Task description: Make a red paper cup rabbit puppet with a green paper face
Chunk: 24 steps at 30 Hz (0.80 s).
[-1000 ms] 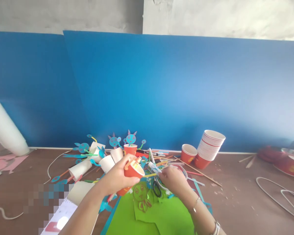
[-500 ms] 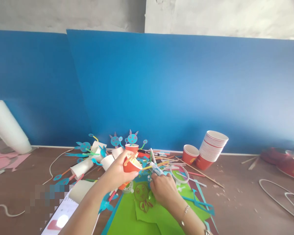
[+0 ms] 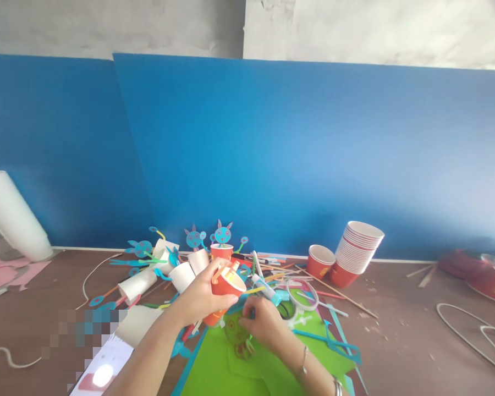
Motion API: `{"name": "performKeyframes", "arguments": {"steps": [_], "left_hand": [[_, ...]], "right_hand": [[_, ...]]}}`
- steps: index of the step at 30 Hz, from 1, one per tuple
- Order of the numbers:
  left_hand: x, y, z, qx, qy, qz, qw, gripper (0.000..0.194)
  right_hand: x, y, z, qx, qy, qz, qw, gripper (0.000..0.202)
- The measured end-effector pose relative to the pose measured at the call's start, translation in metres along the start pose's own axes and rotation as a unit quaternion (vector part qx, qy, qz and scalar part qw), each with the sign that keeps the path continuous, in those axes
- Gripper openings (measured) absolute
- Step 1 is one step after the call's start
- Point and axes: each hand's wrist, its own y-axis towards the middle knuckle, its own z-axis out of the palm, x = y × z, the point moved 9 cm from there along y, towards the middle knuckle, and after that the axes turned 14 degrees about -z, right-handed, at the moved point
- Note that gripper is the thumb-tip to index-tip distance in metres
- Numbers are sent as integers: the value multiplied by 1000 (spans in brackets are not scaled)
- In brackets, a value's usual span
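Observation:
My left hand is wrapped round a tilted red paper cup. An orange bent straw and pale yellow strips show at the cup's rim, and a yellow straw sticks out on its right. My right hand has its fingers pinched at the edge of a green paper cutout with a drawn face; the fingertips partly cover it. Below lie green paper sheets. Beyond my right hand rests a blue-and-white tube, apart from the fingers.
Blue paper figures on cups stand at the back, with several white cups lying leftward. Right are a roll of tape, sticks, a single red cup and a leaning cup stack. A lit phone lies front left.
My right hand has let go of the blue-and-white tube and moved down left to the green cutout. The cup in my left hand has shifted slightly right.

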Motion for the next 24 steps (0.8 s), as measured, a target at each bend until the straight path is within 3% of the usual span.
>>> {"name": "performKeyframes", "arguments": {"steps": [3, 6, 9, 10, 11, 13, 15, 18, 24], "left_hand": [[0, 2, 0, 16, -7, 7, 1000, 56], [2, 3, 4, 60, -33, 25, 997, 60], [6, 4, 14, 113, -78, 23, 990, 62], [7, 4, 18, 130, -96, 20, 987, 63], [8, 4, 23, 144, -112, 19, 983, 64], [9, 4, 33, 167, -139, 18, 976, 65], [9, 3, 42, 190, -159, 16, 969, 64], [9, 3, 50, 213, -183, 13, 960, 61], [17, 8, 52, 203, -192, -1, 960, 62]], "right_hand": [[-9, 5, -14, 24, 73, -3, 997, 6], [-16, 8, -49, -16, 117, -9, 993, 14], [-10, 7, -86, -97, 149, -16, 984, 19], [-7, 4, -101, -171, 205, -21, 963, 20], [-2, 1, -107, -208, 255, -22, 944, 22], [9, -1, -106, -219, 332, -27, 917, 24], [22, -1, -96, -187, 375, -37, 907, 23], [30, -1, -88, -158, 395, -45, 904, 22], [37, -3, -97, -164, 370, -60, 913, 24]]}}
